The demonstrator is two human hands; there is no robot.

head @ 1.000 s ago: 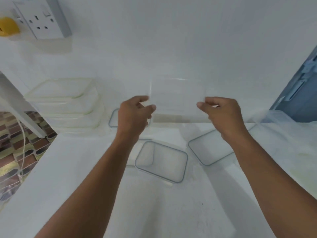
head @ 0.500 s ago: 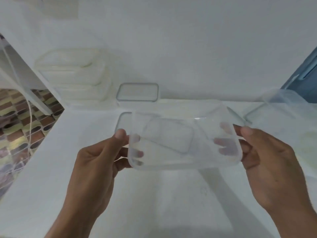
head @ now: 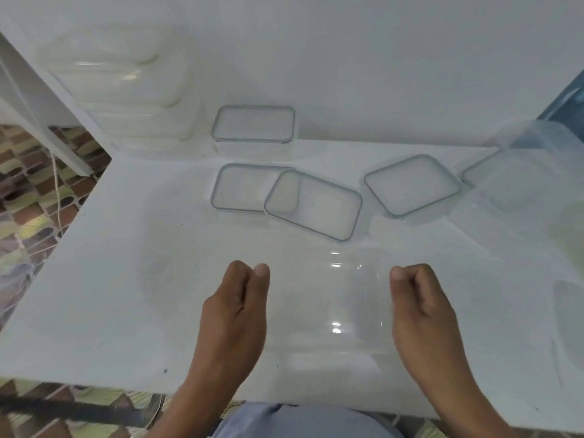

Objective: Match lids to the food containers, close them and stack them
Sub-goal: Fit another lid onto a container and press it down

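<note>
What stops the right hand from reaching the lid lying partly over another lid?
Probably nothing, so yes: the right hand sits beside the clear container, with bare table up to the overlapping lid.

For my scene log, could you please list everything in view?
Open container: one, clear, front centre.
Loose lids: three, clear with grey rims, mid-counter; two overlap.
Lidded container: one, clear, by the back wall.
Stack of containers: count unclear, whitish, back left.
More containers: blurred, clear, far right.
Counter: one, white.
Left hand and right hand: two, bare, flanking the open container; grip unclear.
</note>
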